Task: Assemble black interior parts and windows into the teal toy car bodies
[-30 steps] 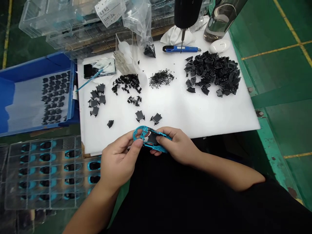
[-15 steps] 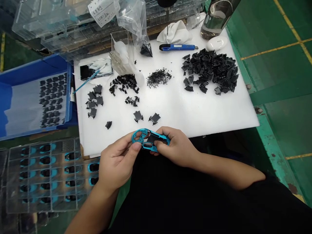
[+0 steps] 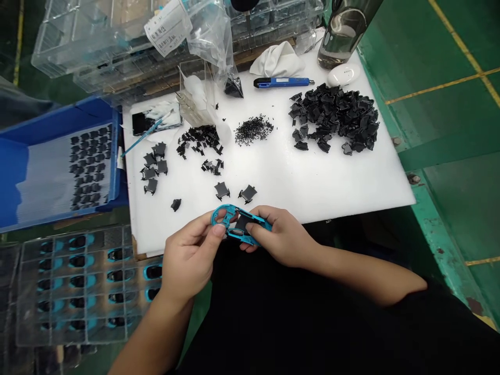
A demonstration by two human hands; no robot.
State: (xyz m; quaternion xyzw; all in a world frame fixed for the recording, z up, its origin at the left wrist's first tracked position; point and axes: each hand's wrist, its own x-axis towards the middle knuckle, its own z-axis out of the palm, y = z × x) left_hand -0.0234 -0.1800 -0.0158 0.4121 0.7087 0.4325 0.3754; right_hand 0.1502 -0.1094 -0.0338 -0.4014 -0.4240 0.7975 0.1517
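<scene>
A blue plastic frame is held between both hands at the front edge of the white board. My left hand pinches its rounded left end, thumb on top. Around the right end my right hand is closed, its thumb pressing on a dark flat part inside the frame. Just beyond the hands lie two dark flat pieces with side arms, one on the left and one on the right. A small dark piece sits further left.
Black part piles, tiny black pins, a blue cutter, a white cloth and a bottle are on the board. A blue bin and a clear tray stand left. Clear trays are stacked behind.
The camera view has shifted slightly. My right thumb has moved a little left over the dark part; both hands still hold the blue frame.
</scene>
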